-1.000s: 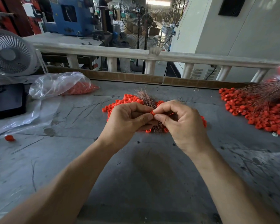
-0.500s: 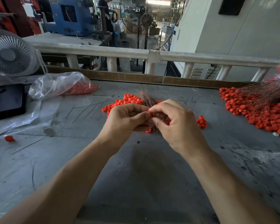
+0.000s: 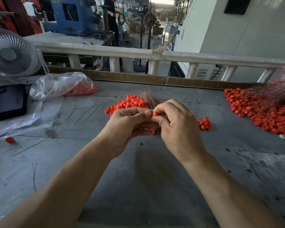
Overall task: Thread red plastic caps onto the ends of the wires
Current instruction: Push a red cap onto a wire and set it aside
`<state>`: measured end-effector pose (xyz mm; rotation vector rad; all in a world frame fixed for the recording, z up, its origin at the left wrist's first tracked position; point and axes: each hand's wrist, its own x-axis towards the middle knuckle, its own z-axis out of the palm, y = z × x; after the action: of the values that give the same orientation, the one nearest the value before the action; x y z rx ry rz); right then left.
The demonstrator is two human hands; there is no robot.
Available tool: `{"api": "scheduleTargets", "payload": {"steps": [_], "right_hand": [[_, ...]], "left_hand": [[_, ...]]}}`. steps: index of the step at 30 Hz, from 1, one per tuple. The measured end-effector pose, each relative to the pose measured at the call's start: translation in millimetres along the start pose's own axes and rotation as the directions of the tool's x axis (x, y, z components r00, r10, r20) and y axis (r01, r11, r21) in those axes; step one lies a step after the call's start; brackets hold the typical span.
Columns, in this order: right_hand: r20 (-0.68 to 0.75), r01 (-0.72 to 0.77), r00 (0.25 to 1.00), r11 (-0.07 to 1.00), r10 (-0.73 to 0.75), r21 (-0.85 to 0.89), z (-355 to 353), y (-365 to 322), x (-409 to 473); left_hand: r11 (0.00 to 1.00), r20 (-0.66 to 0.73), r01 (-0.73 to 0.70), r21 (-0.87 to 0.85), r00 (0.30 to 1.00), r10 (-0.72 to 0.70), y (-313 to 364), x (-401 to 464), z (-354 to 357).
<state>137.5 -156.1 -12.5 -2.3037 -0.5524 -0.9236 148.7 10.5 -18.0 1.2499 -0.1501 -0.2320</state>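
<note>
- Workshop machinery, a blue machine [image 3: 69, 15] and a standing person fill the background beyond a pale railing [image 3: 138, 54]; nearer, a grey, scuffed counter [image 3: 155, 170] carries the work.
- On the counter's far left stand a white desk fan [image 3: 10, 53] and a dark flat case [image 3: 8, 102], with a clear plastic bag [image 3: 59, 84] of red caps beside them.
- 1 loose red cap [image 3: 10, 140] lies alone near the left edge.
- A heap of loose red caps [image 3: 130, 102] sits just behind the hands, with a bundle of thin coppery wires [image 3: 148, 99] rising out of it.
- At the right, a larger pile of capped wires [image 3: 266, 111] looks like finished work.
- The left hand [image 3: 127, 127] is curled closed; its thumb and forefinger pinch toward the meeting point, and wire ends show below it, so it seems to hold the wires, though the grip itself is hidden.
- The right hand [image 3: 176, 125] pinches a single red cap [image 3: 155, 114] between thumb and forefinger, touching the left thumb tip.
- Judged from this, the step in hand is feeding a wire end into that cap; whether the wire has entered cannot be told.
- The next move likely calls for a fine push along the wire's axis, keeping the cap's hole lined up, since such thin wire may bend or slip aside.
</note>
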Motion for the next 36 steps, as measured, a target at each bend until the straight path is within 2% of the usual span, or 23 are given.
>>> {"api": "scheduleTargets", "payload": {"steps": [9,22,31,36], "right_hand": [[-0.075,0.01,0.997,1.0,-0.01,-0.004,3.2,1.7,-1.6],[-0.091,0.027,0.995,0.999,-0.029,-0.017,5.3,0.4,-3.0],[0.017,0.064,0.998,0.996,-0.063,-0.058,0.5,3.3,-0.5],[0.047,0.024,0.999,0.999,-0.026,0.032,3.9,5.0,-0.8]], "left_hand": [[1.0,0.006,0.005,-0.002,1.0,-0.005,1.5,-1.2,0.3],[1.0,0.022,0.008,0.026,1.0,-0.008,-0.3,-0.9,0.2],[0.998,-0.038,-0.05,0.035,0.998,0.051,-2.0,1.6,-1.9],[0.994,-0.097,-0.094,0.063,0.99,0.099,-3.1,2.7,-0.1]]}}
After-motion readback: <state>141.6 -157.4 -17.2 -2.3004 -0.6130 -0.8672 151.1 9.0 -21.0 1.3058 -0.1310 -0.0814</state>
